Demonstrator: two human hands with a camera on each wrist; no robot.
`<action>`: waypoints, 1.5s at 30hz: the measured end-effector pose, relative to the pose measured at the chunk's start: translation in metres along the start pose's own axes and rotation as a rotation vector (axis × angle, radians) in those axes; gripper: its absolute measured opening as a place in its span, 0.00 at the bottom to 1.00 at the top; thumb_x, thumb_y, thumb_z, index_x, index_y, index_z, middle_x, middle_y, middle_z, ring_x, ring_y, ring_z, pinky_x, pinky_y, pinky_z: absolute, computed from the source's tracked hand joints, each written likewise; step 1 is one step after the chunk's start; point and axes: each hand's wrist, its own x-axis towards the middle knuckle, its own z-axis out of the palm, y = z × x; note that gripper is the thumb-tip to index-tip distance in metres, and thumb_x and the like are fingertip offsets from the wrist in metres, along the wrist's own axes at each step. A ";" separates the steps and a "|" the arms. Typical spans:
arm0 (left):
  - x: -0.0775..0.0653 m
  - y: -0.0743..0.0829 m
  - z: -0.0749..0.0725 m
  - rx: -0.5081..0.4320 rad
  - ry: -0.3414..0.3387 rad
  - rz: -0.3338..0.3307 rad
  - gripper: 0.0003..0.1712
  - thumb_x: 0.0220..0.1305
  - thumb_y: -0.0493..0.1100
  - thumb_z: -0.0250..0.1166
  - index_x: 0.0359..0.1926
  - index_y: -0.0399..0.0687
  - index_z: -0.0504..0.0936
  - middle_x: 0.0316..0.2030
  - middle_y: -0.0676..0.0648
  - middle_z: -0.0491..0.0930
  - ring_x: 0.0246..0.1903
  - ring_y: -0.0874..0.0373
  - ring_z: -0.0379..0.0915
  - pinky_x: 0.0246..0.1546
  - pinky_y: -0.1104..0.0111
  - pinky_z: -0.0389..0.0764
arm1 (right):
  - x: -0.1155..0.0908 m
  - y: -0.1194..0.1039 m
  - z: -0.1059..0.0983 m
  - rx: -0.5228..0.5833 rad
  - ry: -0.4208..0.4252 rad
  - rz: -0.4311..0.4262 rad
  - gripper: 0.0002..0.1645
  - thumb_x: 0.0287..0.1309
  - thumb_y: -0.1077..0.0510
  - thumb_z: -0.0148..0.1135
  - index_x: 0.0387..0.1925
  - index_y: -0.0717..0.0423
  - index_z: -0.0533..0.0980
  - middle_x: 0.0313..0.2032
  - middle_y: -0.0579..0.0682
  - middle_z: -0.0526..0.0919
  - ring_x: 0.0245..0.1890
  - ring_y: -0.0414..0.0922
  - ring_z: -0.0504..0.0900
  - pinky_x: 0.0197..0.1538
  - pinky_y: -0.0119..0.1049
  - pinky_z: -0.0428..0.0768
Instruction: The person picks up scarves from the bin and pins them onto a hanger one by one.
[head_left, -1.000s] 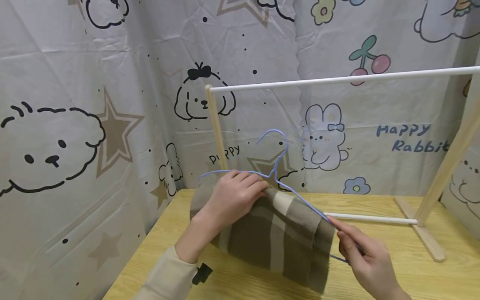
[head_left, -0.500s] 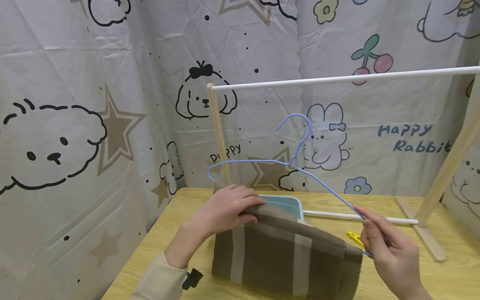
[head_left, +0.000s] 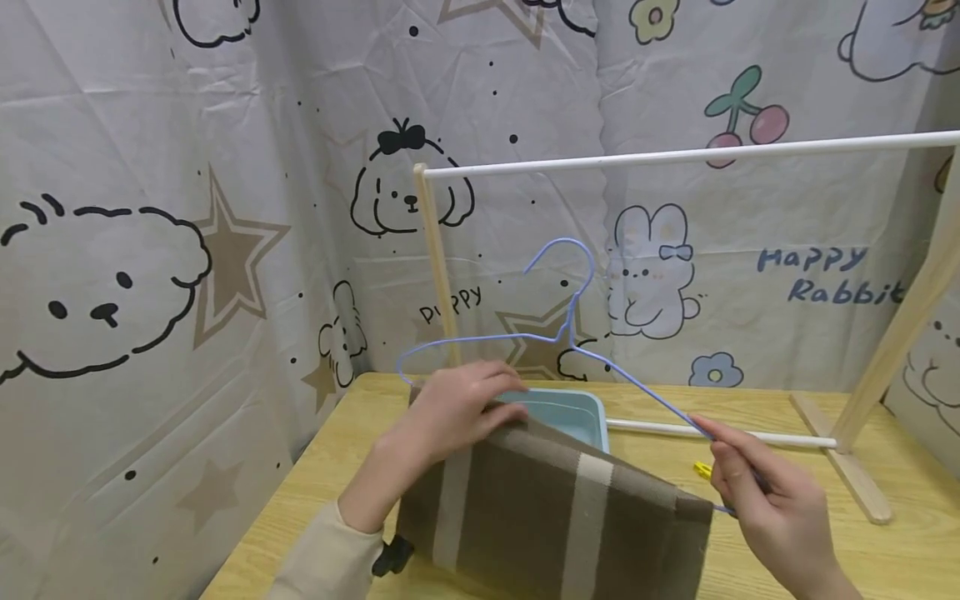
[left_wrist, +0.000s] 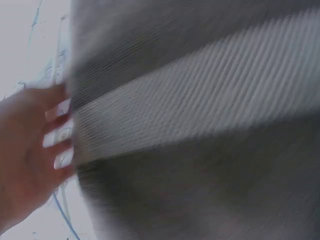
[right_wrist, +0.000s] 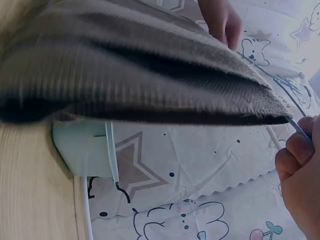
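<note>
We see the cloth (head_left: 517, 508) draped over the lower bar of the hanger (head_left: 570, 327), above the table (head_left: 318, 471) and in front of the tub (head_left: 603, 421). The left hand (head_left: 457, 412) pinches the cloth's upper edge. The right hand (head_left: 776, 496) pinches the hanger's right end, just beside the cloth; the clip (head_left: 702, 471) lies near it. Behind the rack (head_left: 675, 157), we read "Happy Rabbit" and "Puppy" on the curtain (head_left: 540, 92), the latter partly covered by the rack's post.

L slv (head_left: 330, 552) cream, blk wrist gadget (head_left: 392, 556)
</note>
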 end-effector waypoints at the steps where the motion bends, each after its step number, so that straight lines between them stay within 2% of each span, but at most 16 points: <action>1: 0.000 0.003 -0.001 -0.020 -0.049 0.042 0.18 0.59 0.57 0.71 0.46 0.54 0.86 0.43 0.57 0.85 0.44 0.63 0.82 0.42 0.69 0.82 | 0.001 0.000 -0.001 -0.022 0.005 0.000 0.14 0.61 0.81 0.50 0.47 0.85 0.75 0.19 0.44 0.68 0.18 0.31 0.64 0.16 0.23 0.58; 4: -0.001 0.010 0.000 -0.065 -0.124 0.156 0.20 0.59 0.61 0.69 0.46 0.56 0.86 0.42 0.59 0.84 0.44 0.66 0.81 0.47 0.71 0.80 | 0.003 -0.003 -0.002 -0.030 0.015 -0.008 0.13 0.62 0.81 0.50 0.47 0.85 0.75 0.19 0.44 0.68 0.18 0.31 0.64 0.16 0.23 0.58; 6: 0.000 0.014 0.002 -0.058 -0.078 0.178 0.17 0.59 0.59 0.70 0.44 0.57 0.86 0.39 0.60 0.85 0.41 0.68 0.82 0.42 0.73 0.80 | 0.006 -0.003 -0.002 0.034 0.008 -0.023 0.13 0.62 0.81 0.50 0.47 0.86 0.74 0.19 0.45 0.68 0.19 0.32 0.65 0.17 0.24 0.58; 9: 0.001 0.013 0.005 -0.110 0.056 0.139 0.07 0.61 0.50 0.71 0.38 0.56 0.86 0.34 0.61 0.85 0.35 0.70 0.82 0.37 0.76 0.80 | 0.005 -0.004 -0.002 0.073 -0.046 -0.013 0.14 0.62 0.81 0.51 0.48 0.85 0.75 0.20 0.44 0.68 0.19 0.31 0.65 0.17 0.23 0.59; 12: 0.003 0.011 0.004 -0.184 0.112 0.019 0.05 0.62 0.47 0.70 0.37 0.54 0.86 0.35 0.59 0.86 0.37 0.69 0.82 0.41 0.75 0.80 | 0.002 -0.005 -0.001 -0.004 -0.106 -0.021 0.13 0.63 0.78 0.54 0.48 0.80 0.77 0.23 0.44 0.75 0.19 0.29 0.66 0.19 0.21 0.62; 16: 0.004 0.011 0.002 -0.175 -0.010 -0.134 0.08 0.65 0.51 0.67 0.41 0.56 0.87 0.38 0.59 0.86 0.40 0.66 0.82 0.42 0.71 0.81 | 0.001 -0.005 0.000 -0.005 -0.089 -0.041 0.12 0.63 0.77 0.54 0.47 0.81 0.77 0.22 0.44 0.75 0.19 0.30 0.66 0.20 0.20 0.63; 18: 0.003 0.012 0.002 -0.188 -0.127 -0.137 0.11 0.65 0.54 0.66 0.43 0.57 0.86 0.40 0.60 0.85 0.40 0.66 0.82 0.41 0.70 0.81 | 0.002 -0.004 0.000 0.051 -0.065 -0.045 0.13 0.62 0.79 0.53 0.47 0.84 0.76 0.19 0.44 0.68 0.18 0.30 0.64 0.18 0.21 0.60; 22: 0.001 0.017 0.004 -0.213 -0.246 0.014 0.18 0.60 0.59 0.69 0.47 0.58 0.86 0.41 0.60 0.84 0.41 0.67 0.80 0.43 0.73 0.79 | 0.003 -0.004 -0.001 0.072 -0.065 -0.062 0.12 0.63 0.79 0.52 0.46 0.85 0.75 0.18 0.44 0.66 0.19 0.31 0.64 0.18 0.20 0.59; 24: 0.001 0.020 0.007 -0.197 -0.205 0.119 0.16 0.59 0.58 0.71 0.44 0.57 0.86 0.38 0.61 0.84 0.37 0.69 0.80 0.41 0.76 0.78 | 0.002 -0.003 -0.002 0.043 -0.068 -0.066 0.12 0.63 0.78 0.53 0.46 0.85 0.75 0.17 0.44 0.66 0.18 0.30 0.63 0.19 0.20 0.59; 26: 0.001 0.020 0.010 -0.164 -0.111 0.207 0.10 0.60 0.54 0.71 0.40 0.57 0.87 0.35 0.62 0.84 0.34 0.72 0.79 0.40 0.79 0.78 | 0.001 -0.002 -0.002 0.018 -0.066 -0.065 0.12 0.63 0.78 0.53 0.46 0.84 0.76 0.17 0.43 0.66 0.18 0.30 0.63 0.19 0.20 0.59; 29: 0.003 0.019 0.012 -0.179 0.043 0.286 0.03 0.62 0.44 0.71 0.37 0.54 0.88 0.34 0.60 0.85 0.35 0.72 0.81 0.44 0.81 0.78 | -0.001 -0.001 -0.003 -0.035 -0.063 -0.045 0.12 0.63 0.78 0.54 0.46 0.82 0.77 0.18 0.43 0.67 0.18 0.30 0.63 0.18 0.21 0.60; 31: 0.004 0.017 0.010 -0.250 0.110 0.324 0.04 0.61 0.39 0.71 0.38 0.50 0.88 0.35 0.57 0.86 0.38 0.69 0.82 0.48 0.80 0.78 | -0.003 -0.001 -0.003 -0.064 -0.066 -0.021 0.13 0.62 0.79 0.54 0.47 0.81 0.77 0.19 0.43 0.67 0.18 0.30 0.63 0.18 0.22 0.60; 34: 0.004 0.011 0.003 -0.417 0.126 0.383 0.07 0.60 0.32 0.70 0.40 0.43 0.87 0.38 0.50 0.87 0.42 0.63 0.83 0.52 0.77 0.78 | -0.005 -0.001 -0.004 -0.149 -0.054 0.050 0.16 0.60 0.81 0.53 0.48 0.78 0.78 0.19 0.41 0.68 0.17 0.30 0.63 0.17 0.23 0.60; 37: 0.002 0.005 -0.006 -0.475 0.062 0.392 0.09 0.61 0.32 0.69 0.42 0.44 0.87 0.41 0.50 0.87 0.45 0.62 0.82 0.53 0.76 0.77 | -0.003 -0.003 -0.008 -0.198 -0.034 0.079 0.17 0.59 0.83 0.52 0.48 0.77 0.78 0.18 0.40 0.67 0.17 0.29 0.62 0.17 0.24 0.60; 41: 0.000 0.007 -0.009 -0.310 -0.039 0.311 0.09 0.63 0.44 0.70 0.44 0.53 0.87 0.44 0.56 0.85 0.49 0.65 0.80 0.54 0.75 0.75 | 0.002 -0.005 -0.008 -0.126 -0.009 -0.010 0.13 0.61 0.80 0.53 0.46 0.81 0.77 0.18 0.42 0.67 0.18 0.30 0.63 0.19 0.22 0.60; 45: -0.001 0.025 0.004 -0.089 -0.069 0.216 0.22 0.59 0.61 0.70 0.51 0.57 0.85 0.46 0.59 0.84 0.50 0.65 0.79 0.54 0.69 0.76 | 0.006 -0.005 0.000 -0.046 0.005 -0.091 0.11 0.63 0.77 0.55 0.44 0.85 0.76 0.17 0.43 0.67 0.18 0.31 0.64 0.20 0.21 0.60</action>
